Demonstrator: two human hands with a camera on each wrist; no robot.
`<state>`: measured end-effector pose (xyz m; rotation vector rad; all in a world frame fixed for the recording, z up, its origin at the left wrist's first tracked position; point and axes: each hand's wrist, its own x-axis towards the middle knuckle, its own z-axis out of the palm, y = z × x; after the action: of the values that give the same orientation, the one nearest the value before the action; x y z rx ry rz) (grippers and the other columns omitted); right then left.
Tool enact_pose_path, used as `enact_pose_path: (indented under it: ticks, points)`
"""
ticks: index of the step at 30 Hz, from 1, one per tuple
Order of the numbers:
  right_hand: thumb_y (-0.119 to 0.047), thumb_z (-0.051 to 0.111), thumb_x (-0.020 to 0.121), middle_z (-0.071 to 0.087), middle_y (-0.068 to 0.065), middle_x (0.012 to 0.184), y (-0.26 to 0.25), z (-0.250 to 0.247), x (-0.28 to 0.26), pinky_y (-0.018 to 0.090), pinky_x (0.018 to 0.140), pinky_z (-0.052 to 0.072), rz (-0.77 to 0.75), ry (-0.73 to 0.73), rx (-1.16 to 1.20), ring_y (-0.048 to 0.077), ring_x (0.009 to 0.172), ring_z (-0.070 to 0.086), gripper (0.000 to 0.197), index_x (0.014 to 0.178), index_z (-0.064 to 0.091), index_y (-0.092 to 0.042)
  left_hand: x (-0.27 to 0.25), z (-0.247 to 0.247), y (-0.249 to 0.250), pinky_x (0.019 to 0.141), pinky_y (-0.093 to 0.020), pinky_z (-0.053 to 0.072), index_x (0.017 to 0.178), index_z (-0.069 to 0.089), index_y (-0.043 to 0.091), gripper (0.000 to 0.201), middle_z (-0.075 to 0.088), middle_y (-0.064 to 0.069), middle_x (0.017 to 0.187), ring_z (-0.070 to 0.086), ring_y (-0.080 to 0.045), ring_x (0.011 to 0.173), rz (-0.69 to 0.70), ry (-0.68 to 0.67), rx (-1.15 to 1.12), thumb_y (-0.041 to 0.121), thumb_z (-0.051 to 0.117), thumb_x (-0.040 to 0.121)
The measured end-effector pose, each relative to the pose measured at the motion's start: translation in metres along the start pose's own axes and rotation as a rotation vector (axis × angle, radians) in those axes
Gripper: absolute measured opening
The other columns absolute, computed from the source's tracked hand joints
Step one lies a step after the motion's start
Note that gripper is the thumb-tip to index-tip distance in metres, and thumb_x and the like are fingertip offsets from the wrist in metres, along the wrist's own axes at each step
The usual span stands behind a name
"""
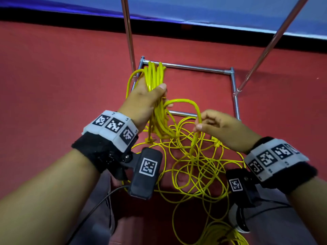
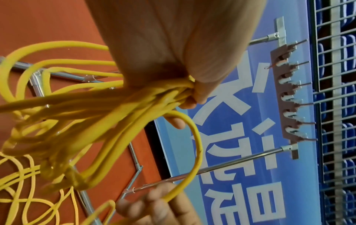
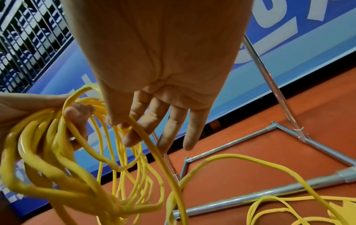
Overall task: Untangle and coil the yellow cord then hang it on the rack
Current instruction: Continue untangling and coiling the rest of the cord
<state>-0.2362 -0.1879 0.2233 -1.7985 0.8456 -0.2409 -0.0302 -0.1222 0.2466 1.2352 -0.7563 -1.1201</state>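
Left hand [image 1: 141,101]: fingers wrapped tight around a bundle of gathered loops of the yellow cord [image 1: 155,110], held above the rack's base.
Right hand [image 1: 221,128]: thumb and forefinger pinch a single strand arching over from the bundle; the other fingers spread loosely.
Cord remainder: loose tangle on the red floor [image 1: 53,76] below both hands, with what looks like a small knot, blurred.
Rack [image 2: 289,94]: metal tube frame; its hook bar shows in the left wrist view.
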Motion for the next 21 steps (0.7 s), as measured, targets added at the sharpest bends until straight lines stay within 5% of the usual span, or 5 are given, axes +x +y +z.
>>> enact_pose_path:
  ticks: [2,6,12,17,21]
  points:
    - [-0.003,0.053,0.092,0.064,-0.001,0.069,-0.001,0.0,-0.001,0.029,0.077,0.048,-0.018,0.073,0.103,0.011,0.072,0.059,0.015,0.09,0.053,-0.018,-0.001,-0.001,-0.001,0.054,-0.028,0.052,0.096,0.045,0.016,0.007,0.051,-0.003,0.076,0.058,-0.018,0.061,-0.011,0.004,0.059,0.013,0.052,0.095]
    - [-0.002,0.052,0.092,0.059,-0.009,0.057,-0.009,-0.014,0.002,0.017,0.054,0.046,-0.101,0.321,0.251,0.001,0.05,0.05,0.021,0.091,0.053,-0.023,-0.001,-0.003,-0.002,0.067,-0.034,0.047,0.09,0.047,0.017,0.012,0.058,0.009,0.066,0.059,-0.011,0.065,-0.001,-0.034,0.138,0.023,0.055,0.084]
    - [-0.006,0.067,0.084,0.059,-0.01,0.074,-0.017,-0.037,-0.006,0.006,0.063,0.036,-0.21,0.306,-0.361,-0.006,0.068,0.053,0.013,0.087,0.068,-0.019,-0.002,-0.004,0.004,0.063,-0.03,0.044,0.101,0.045,0.018,0.011,0.055,0.007,0.068,0.067,-0.016,0.089,-0.021,-0.047,0.098,0.008,0.041,0.1]
    - [-0.027,0.063,0.076,0.055,-0.011,0.071,-0.02,-0.036,-0.01,0.034,0.071,0.047,-0.116,0.127,-0.75,0.013,0.075,0.056,0.008,0.079,0.069,-0.026,-0.005,-0.004,0.011,0.063,-0.031,0.044,0.094,0.044,0.018,0.013,0.049,-0.001,0.075,0.067,-0.01,0.07,0.01,-0.041,0.071,0.007,0.04,0.101]
    - [-0.032,0.049,0.069,0.054,-0.011,0.069,-0.039,-0.01,-0.013,0.04,0.069,0.049,-0.127,-0.051,-0.817,0.017,0.077,0.057,0.023,0.075,0.069,-0.022,-0.004,0.0,0.011,0.062,-0.027,0.046,0.09,0.042,0.017,0.013,0.05,0.0,0.074,0.067,-0.009,0.069,0.003,-0.011,0.025,0.008,0.041,0.1]
